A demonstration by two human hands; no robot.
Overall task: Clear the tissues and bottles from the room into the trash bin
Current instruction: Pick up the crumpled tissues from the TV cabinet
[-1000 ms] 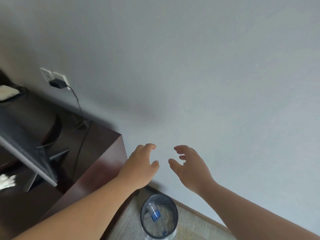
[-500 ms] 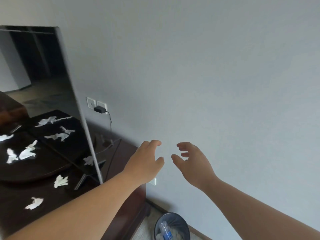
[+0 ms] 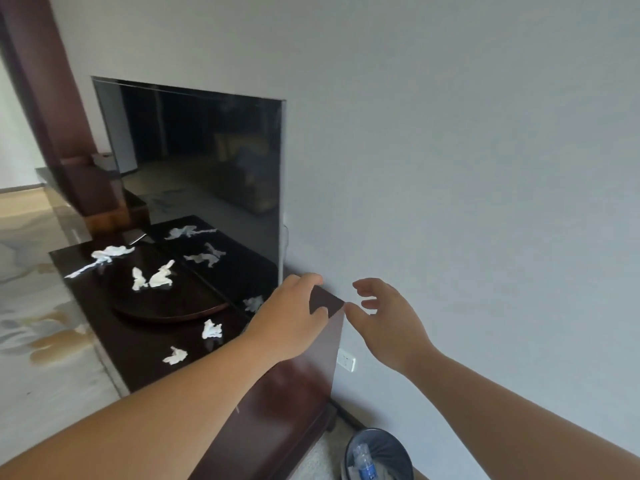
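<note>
Several crumpled white tissues lie on the dark wooden cabinet (image 3: 145,355): one (image 3: 211,329) and another (image 3: 175,355) near its front, a pair (image 3: 152,278) on a round dark tray (image 3: 166,306), a long one (image 3: 100,258) farther left. The trash bin (image 3: 379,453) stands on the floor at the lower right, with a clear bottle (image 3: 364,465) and tissues inside. My left hand (image 3: 287,313) hovers over the cabinet's right corner, fingers loosely curved, holding nothing. My right hand (image 3: 388,320) is beside it in front of the wall, fingers spread and empty.
A large black television (image 3: 207,168) stands on the cabinet against the grey wall and mirrors the tissues. A white wall socket (image 3: 346,359) sits low beside the cabinet. Patterned carpet (image 3: 34,323) spreads to the left, with a dark wooden pillar (image 3: 45,98) behind.
The view has swung left and up: the television and cabinet top with tissues have come fully into sight, and the bin has slid to the lower right. Both hands stay empty, held out in front.
</note>
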